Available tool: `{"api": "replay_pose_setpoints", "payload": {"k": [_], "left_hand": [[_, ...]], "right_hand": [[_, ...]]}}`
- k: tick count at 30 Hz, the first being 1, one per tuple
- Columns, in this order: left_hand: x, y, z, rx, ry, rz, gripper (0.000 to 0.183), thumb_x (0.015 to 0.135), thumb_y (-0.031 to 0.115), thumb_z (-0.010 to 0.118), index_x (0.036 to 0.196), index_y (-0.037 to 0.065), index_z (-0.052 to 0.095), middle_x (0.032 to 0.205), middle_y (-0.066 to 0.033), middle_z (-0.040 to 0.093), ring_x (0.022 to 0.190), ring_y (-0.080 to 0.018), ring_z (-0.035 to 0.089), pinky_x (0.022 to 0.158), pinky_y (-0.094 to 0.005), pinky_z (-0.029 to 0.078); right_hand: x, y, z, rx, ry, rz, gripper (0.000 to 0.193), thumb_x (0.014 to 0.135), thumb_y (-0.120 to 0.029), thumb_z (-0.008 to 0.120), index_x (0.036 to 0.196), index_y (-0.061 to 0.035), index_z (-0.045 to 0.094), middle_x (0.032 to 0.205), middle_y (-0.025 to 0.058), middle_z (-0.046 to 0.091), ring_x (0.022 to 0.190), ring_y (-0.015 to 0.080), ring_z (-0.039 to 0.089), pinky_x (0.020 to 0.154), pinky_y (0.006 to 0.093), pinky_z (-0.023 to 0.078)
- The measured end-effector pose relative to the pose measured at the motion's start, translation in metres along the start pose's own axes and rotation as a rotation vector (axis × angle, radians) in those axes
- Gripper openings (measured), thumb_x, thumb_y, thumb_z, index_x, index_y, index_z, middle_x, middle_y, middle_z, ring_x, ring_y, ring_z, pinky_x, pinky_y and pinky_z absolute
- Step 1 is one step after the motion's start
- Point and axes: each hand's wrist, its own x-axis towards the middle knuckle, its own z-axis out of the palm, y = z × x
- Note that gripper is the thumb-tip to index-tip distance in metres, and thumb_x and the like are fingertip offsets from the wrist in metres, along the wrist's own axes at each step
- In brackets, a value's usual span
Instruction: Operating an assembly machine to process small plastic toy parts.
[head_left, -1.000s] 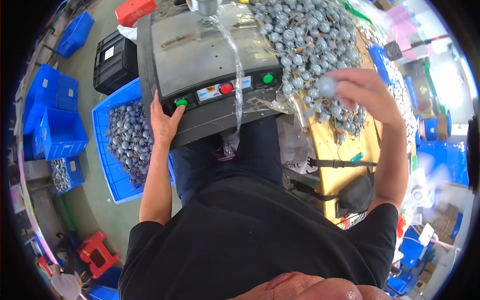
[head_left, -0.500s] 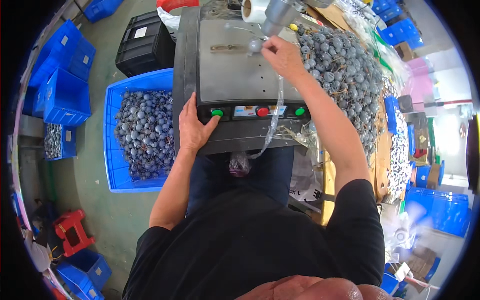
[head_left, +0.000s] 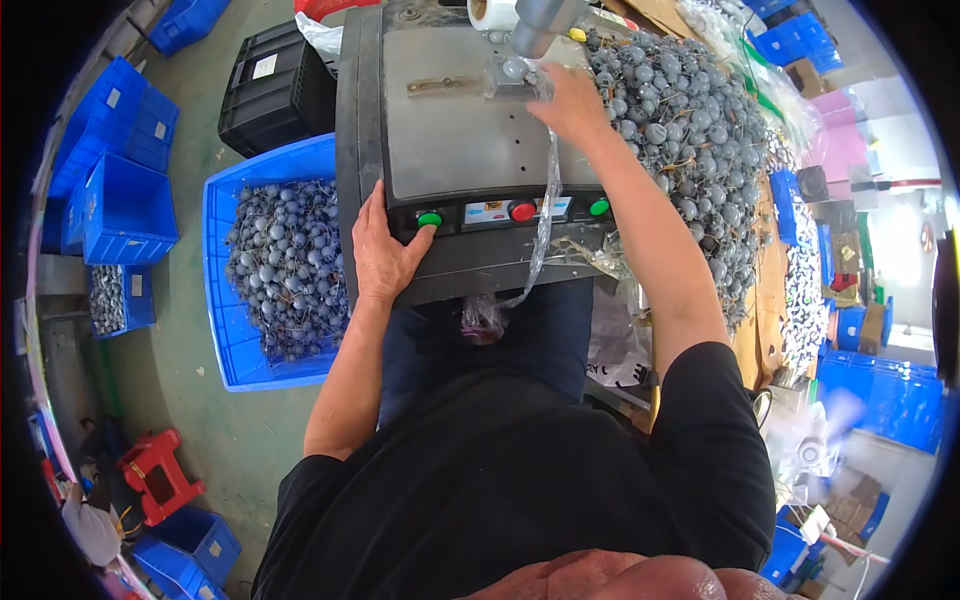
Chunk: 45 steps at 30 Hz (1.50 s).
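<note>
My left hand (head_left: 384, 250) rests on the front left corner of a grey machine (head_left: 450, 140), fingers stretched along its edge. Its thumb touches the left green button (head_left: 429, 219). Close under a grey metal press head (head_left: 541, 28), a small round grey ball (head_left: 515, 68) sits in a holder on the machine top. Just right of the ball is my right hand (head_left: 575, 105), thumb and fingers apart, beside some clear plastic. A clear plastic strip (head_left: 550, 190) runs from there down over the front panel, past a red button (head_left: 522, 211), to a crumpled clear bundle (head_left: 482, 315) by my lap.
Many grey balls with thin wires (head_left: 680, 130) are heaped on the bench to the right. A blue bin (head_left: 215, 300) of similar balls stands left of the machine, with a black crate (head_left: 275, 90) behind it. Another green button (head_left: 599, 207) lies under my right forearm.
My right hand has come off the ball and shifted right, its fingers opening. The ball now sits in its holder close to the press head. My left hand stays by the green button.
</note>
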Motion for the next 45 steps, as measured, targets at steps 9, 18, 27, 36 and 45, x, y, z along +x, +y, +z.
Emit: {"api": "replay_pose_setpoints", "payload": {"k": [9,18,27,36,45], "left_hand": [[-0.002,0.000,0.001,0.006,0.012,0.002,0.100,0.078,0.036,0.087,0.158,0.002,0.039,0.150,-0.0238,0.052,0.138,-0.0427,0.049,0.117,-0.0488,0.040],[-0.001,-0.002,0.004,-0.002,0.050,0.080,0.094,0.080,0.035,0.088,0.155,0.000,0.043,0.142,-0.0257,0.057,0.132,-0.0426,0.055,0.112,-0.0478,0.045],[-0.002,-0.008,0.013,0.008,0.054,0.125,0.096,0.081,0.036,0.088,0.154,-0.006,0.042,0.143,-0.0297,0.055,0.133,-0.0457,0.054,0.113,-0.0475,0.044],[-0.004,-0.015,0.015,0.033,0.044,0.150,0.098,0.083,0.042,0.088,0.155,-0.006,0.041,0.146,-0.0299,0.053,0.136,-0.0452,0.051,0.115,-0.0486,0.042],[-0.005,-0.014,0.014,0.033,0.035,0.132,0.098,0.085,0.043,0.087,0.156,-0.005,0.041,0.147,-0.0281,0.052,0.138,-0.0439,0.050,0.115,-0.0475,0.041]], "right_hand": [[-0.035,0.029,-0.076,0.385,0.033,0.530,0.033,0.093,-0.031,0.069,0.104,-0.0007,0.076,0.085,0.0139,0.078,0.076,0.0279,0.075,0.072,0.0415,0.057],[-0.113,-0.111,-0.042,0.529,-0.187,0.341,0.033,0.100,-0.032,0.064,0.108,-0.0010,0.071,0.086,0.0248,0.070,0.087,0.0448,0.069,0.077,0.0495,0.054],[-0.193,-0.024,-0.020,0.855,0.263,0.922,0.036,0.093,-0.031,0.075,0.100,0.0037,0.072,0.088,0.0125,0.074,0.086,0.0182,0.070,0.081,0.0328,0.054],[-0.204,-0.010,-0.075,0.344,0.086,0.552,0.035,0.085,-0.028,0.080,0.109,-0.0051,0.069,0.102,0.0147,0.071,0.098,0.0326,0.069,0.085,0.0450,0.055],[-0.236,0.023,-0.127,-0.211,-0.197,0.496,0.051,0.079,-0.028,0.083,0.123,-0.0085,0.067,0.120,0.0181,0.060,0.110,0.0397,0.064,0.091,0.0492,0.055]]}}
